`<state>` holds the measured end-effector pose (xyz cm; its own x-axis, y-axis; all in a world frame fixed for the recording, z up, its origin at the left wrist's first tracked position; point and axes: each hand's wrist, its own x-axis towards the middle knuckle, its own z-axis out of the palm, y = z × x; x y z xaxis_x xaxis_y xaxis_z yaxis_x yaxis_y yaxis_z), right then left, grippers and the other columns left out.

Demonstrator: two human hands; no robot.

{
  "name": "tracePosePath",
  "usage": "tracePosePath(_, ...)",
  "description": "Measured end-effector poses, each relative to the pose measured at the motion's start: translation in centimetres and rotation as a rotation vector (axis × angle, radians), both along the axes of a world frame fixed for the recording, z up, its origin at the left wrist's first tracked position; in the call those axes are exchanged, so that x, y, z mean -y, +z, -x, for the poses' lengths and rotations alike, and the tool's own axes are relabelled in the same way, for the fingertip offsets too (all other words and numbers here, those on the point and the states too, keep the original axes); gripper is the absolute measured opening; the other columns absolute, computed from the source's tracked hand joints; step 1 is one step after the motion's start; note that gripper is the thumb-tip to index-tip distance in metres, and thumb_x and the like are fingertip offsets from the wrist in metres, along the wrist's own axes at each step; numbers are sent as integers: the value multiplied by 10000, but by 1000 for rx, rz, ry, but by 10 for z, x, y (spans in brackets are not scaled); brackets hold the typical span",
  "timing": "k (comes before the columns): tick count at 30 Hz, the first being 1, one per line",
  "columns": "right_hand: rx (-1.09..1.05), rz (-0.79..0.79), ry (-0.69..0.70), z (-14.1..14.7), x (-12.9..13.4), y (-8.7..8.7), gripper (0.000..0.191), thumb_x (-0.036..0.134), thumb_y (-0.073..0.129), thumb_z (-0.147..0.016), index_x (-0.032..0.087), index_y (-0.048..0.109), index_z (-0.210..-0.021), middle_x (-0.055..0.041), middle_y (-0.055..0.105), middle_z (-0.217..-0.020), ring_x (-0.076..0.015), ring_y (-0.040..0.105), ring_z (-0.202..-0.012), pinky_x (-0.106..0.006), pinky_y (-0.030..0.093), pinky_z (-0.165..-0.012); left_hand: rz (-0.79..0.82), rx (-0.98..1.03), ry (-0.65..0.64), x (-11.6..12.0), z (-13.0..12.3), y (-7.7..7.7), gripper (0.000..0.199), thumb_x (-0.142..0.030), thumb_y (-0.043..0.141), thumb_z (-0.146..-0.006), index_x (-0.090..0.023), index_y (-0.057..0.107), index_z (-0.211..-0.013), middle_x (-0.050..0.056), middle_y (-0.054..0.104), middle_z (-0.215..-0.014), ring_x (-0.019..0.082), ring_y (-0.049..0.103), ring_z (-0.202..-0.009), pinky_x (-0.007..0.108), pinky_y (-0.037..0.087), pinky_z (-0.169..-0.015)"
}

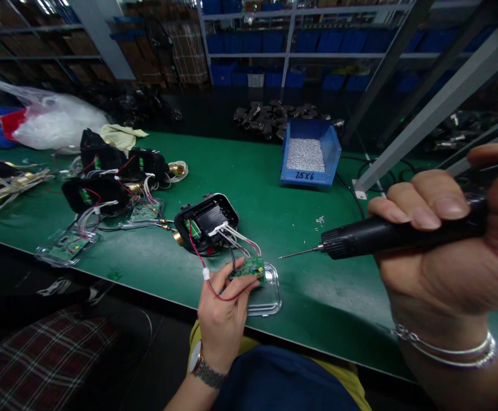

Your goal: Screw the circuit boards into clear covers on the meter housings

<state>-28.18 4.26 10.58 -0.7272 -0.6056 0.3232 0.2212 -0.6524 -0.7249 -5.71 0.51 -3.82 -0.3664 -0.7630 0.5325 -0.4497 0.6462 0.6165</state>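
Observation:
My left hand (223, 308), with a watch on its wrist, grips a green circuit board (253, 268) over a clear plastic cover (273, 294) near the table's front edge. Red, black and white wires run from the board to an open black housing (208, 220) just behind it. On the right, my right hand (441, 245) is wrapped round a black electric screwdriver (373, 235). Its thin bit points left, to the right of the board and not touching it. A few loose screws (320, 220) lie on the green table (249, 177).
A blue bin (310, 177) of small screws stands at the back. More wired black housings (95, 194) and boards (71, 246) sit at the left, near a plastic bag (60, 123). A metal post (437, 114) rises at the right. Plaid clothing of a person (47, 359) shows lower left.

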Motion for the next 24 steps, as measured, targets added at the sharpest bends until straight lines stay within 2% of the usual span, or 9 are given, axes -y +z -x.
tracePosePath(8,-55,32,51,20,-2,-9,194,310,818,-830,235,670,-931,71,374,-588,-90,350,-471,-270,406,-464,-93,-30,-59,-13,-11,-2,141,-93,696,-915,-229,716,-950,29,770,-1105,195,705,-1092,350,479,-943)
tracePosePath(12,-69,26,72,13,-2,-9,211,281,822,-829,232,655,-949,76,411,-576,-98,386,-463,-276,406,-465,-71,8,-115,-16,-17,-7,171,-63,692,-909,-223,708,-966,29,770,-1094,186,706,-1075,333,489,-895)
tracePosePath(17,-124,-24,55,1,3,-12,210,275,796,-808,228,647,-948,75,458,-559,-101,391,-446,-284,377,-448,-45,40,-142,-13,-12,-13,173,-56,691,-909,-213,715,-977,38,765,-1126,173,691,-1038,324,495,-889)
tracePosePath(20,-150,-41,60,-6,2,-11,180,264,739,-811,235,639,-958,71,482,-555,-110,393,-438,-295,369,-436,-60,37,-169,-11,-6,-16,162,-61,683,-917,-211,716,-969,38,764,-1130,172,683,-1054,326,502,-908)
tracePosePath(24,-126,-133,63,-16,-6,-7,193,250,772,-830,270,644,-974,56,520,-591,-133,424,-477,-322,388,-486,-101,-11,-206,-10,-6,-19,174,-53,673,-919,-216,707,-969,31,761,-1129,169,682,-1073,323,514,-920)
